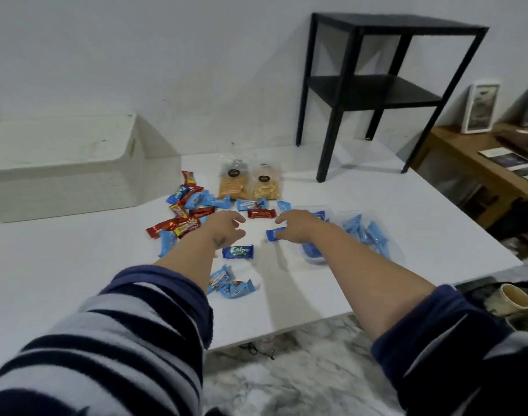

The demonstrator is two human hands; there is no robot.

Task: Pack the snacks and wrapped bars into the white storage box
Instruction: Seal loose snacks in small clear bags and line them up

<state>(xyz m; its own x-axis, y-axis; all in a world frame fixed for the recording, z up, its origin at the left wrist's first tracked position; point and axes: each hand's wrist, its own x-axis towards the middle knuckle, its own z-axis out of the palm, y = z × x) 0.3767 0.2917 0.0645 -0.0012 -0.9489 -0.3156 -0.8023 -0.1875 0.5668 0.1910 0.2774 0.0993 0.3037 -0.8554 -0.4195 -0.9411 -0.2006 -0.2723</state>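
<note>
Our right hand [298, 225] pinches a light, crinkly blue bar [275, 234] by its middle; our left hand [226, 228] beside it is open and empty.

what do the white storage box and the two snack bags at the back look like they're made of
White storage box: probably matte moulded plastic, given its rounded corners and dull surface. Two snack bags: clear glossy plastic film, since the pale snacks show through and the tops crinkle.
</note>
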